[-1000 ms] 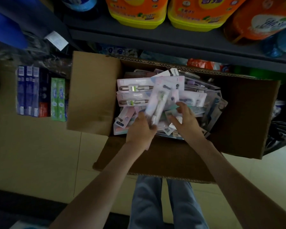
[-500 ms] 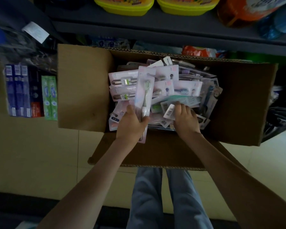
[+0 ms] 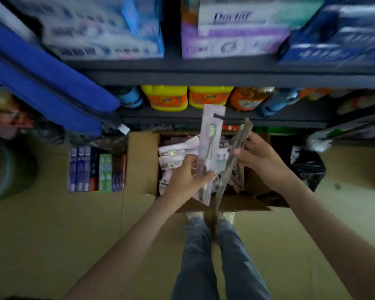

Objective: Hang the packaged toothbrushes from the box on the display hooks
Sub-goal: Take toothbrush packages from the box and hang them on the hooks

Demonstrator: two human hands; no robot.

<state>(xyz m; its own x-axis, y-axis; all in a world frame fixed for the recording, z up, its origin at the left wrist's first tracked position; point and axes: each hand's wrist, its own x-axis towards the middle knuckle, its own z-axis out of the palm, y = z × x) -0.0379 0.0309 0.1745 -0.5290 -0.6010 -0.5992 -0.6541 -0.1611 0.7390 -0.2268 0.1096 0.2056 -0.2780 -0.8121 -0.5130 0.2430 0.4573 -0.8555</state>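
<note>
**A:** Where is the pink toothbrush pack point(image 3: 211, 135)?

**B:** In the left hand point(image 3: 187, 179). The fingers curl round its lower half. Most of the card stands up above the fist, nearly upright, with the brush head uppermost. A short end pokes out below the palm.

**A:** How high does it reach?

**B:** Its top edge overlaps the front of the dark shelf point(image 3: 268, 118), under the yellow jugs point(image 3: 165, 98). The whole pack is held up above the cardboard box point(image 3: 142, 161).

**A:** And the right hand point(image 3: 259, 158)?

**B:** It pinches a second pack point(image 3: 236, 148), which is edge-on to the camera and blurred, so I cannot tell what is inside. The fingertips grip its upper part. The long remainder slants down and to the left, past the box's near flap.

**A:** Do the two packs touch?

**B:** They are just beside each other. Whether they touch, I cannot tell.

**A:** The rest of the stock?

**B:** More packaged toothbrushes point(image 3: 178, 152) lie heaped in the box on the floor, below both hands. Toothpaste cartons point(image 3: 95, 172) lie flat to the left of the box.
</note>
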